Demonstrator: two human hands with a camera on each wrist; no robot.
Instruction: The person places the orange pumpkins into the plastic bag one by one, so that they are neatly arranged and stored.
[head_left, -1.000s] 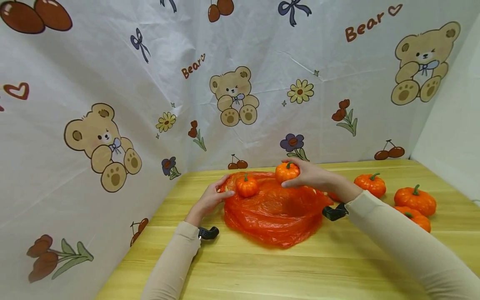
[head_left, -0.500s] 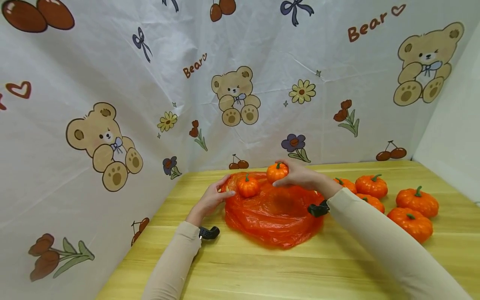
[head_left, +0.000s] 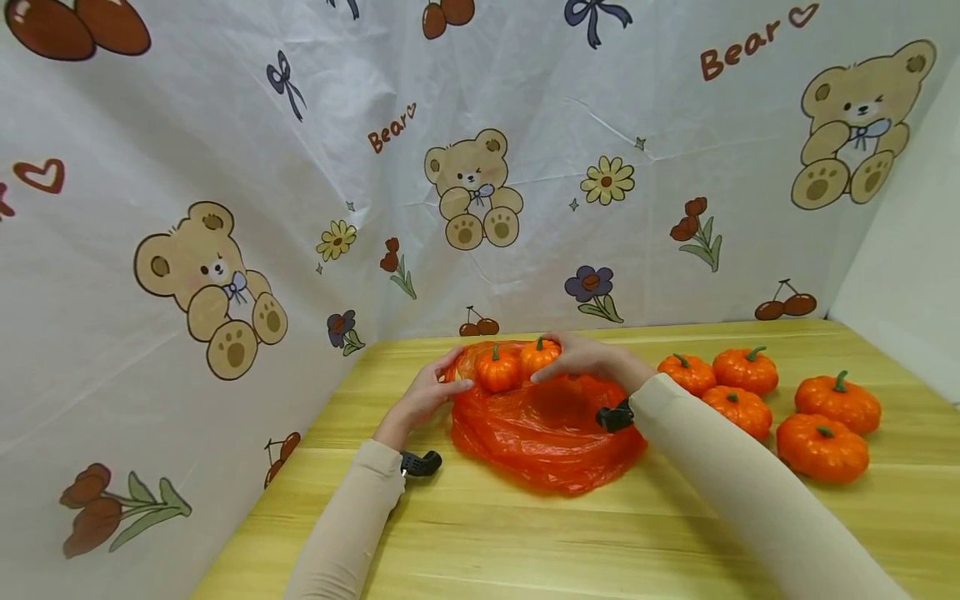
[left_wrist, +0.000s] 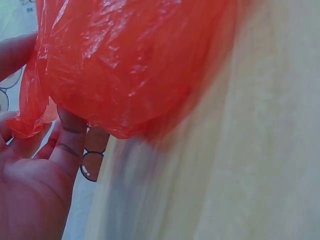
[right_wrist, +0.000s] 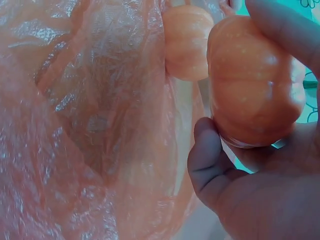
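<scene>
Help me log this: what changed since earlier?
The right hand carried its small pumpkin leftward, close beside the other small pumpkin, letting nothing go; the right edge of the red bag drew inward. The left hand and the pumpkins at right stayed put.

The person is wearing long cream-beige sleeves. The left sleeve [head_left: 347,521] is showing small creases and is ending in a plain cuff, and the right sleeve [head_left: 738,467] is matching it in colour. A black device is jutting out beside each cuff: the left device [head_left: 422,463] is curving to a rounded tip, while the right device [head_left: 615,416] is looking blockier. The left hand [head_left: 422,397] and right hand [head_left: 588,358] are showing bare fingers.
</scene>
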